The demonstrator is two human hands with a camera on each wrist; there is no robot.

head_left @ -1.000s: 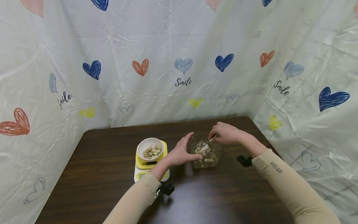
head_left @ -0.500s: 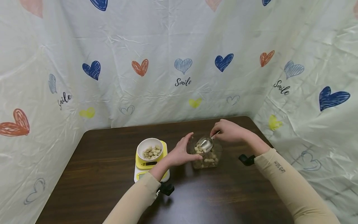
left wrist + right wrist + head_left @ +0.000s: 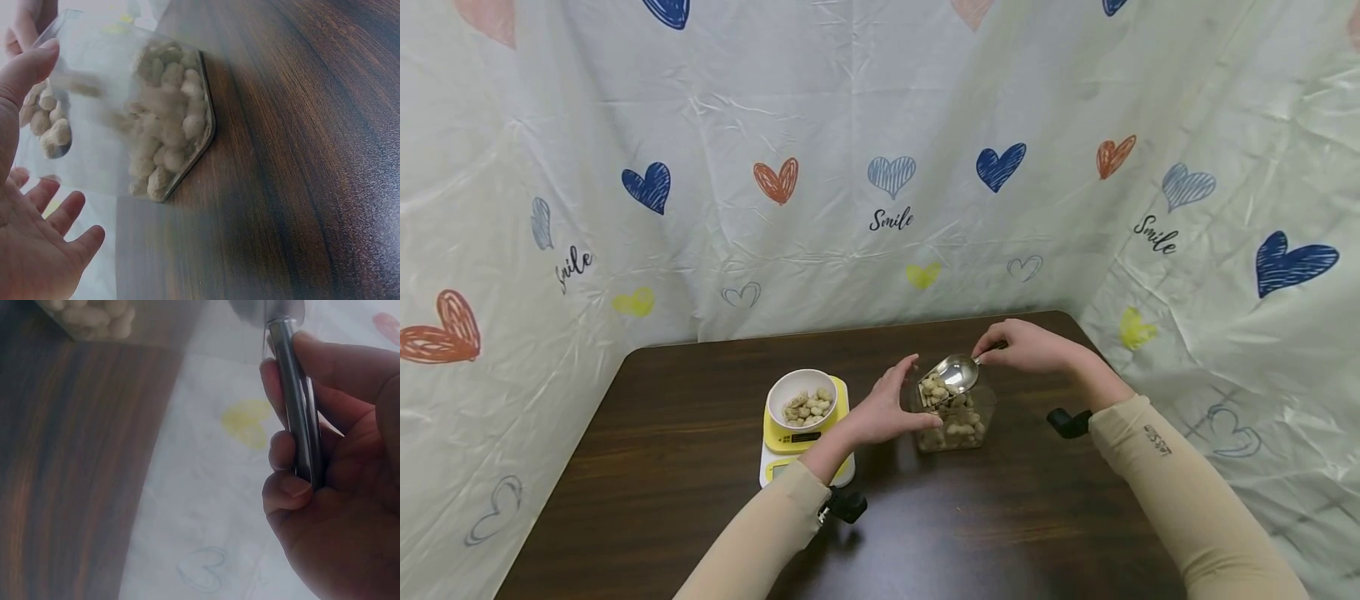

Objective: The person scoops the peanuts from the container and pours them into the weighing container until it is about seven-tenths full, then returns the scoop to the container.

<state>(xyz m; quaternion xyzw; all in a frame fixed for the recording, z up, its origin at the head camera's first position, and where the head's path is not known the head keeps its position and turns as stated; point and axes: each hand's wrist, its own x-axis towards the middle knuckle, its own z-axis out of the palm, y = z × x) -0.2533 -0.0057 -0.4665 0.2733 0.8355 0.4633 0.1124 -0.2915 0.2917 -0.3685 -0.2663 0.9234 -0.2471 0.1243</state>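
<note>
Right hand (image 3: 1026,346): fingers curled round the dark handle of a metal scoop (image 3: 955,373), thumb pressed along the handle, as the right wrist view shows at close range (image 3: 300,412). The scoop bowl sits above the open top of the clear container (image 3: 958,421), tilted down toward the left, with several peanuts (image 3: 934,388) lying in its lower end.

Left hand (image 3: 891,408): fingers straight and slightly spread, thumb raised apart from them. The hand stands against the left wall of the clear container with the fingertips at its front lower corner. In the left wrist view the palm (image 3: 37,250) faces the transparent wall (image 3: 112,137), through which the peanuts in the scoop are visible; whether the palm itself presses on the wall cannot be told.

Clear container: stands upright on the dark wooden table (image 3: 700,500), right of centre, partly filled with peanuts in the shell.

Yellow scale (image 3: 801,442): located well left of the container, just behind the left forearm. 1 white bowl (image 3: 803,392) stands on its platform and holds a shallow layer of peanuts.

Surroundings: a white sheet (image 3: 850,125) printed with hearts and the word "Smile" hangs behind and to both sides of the table
</note>
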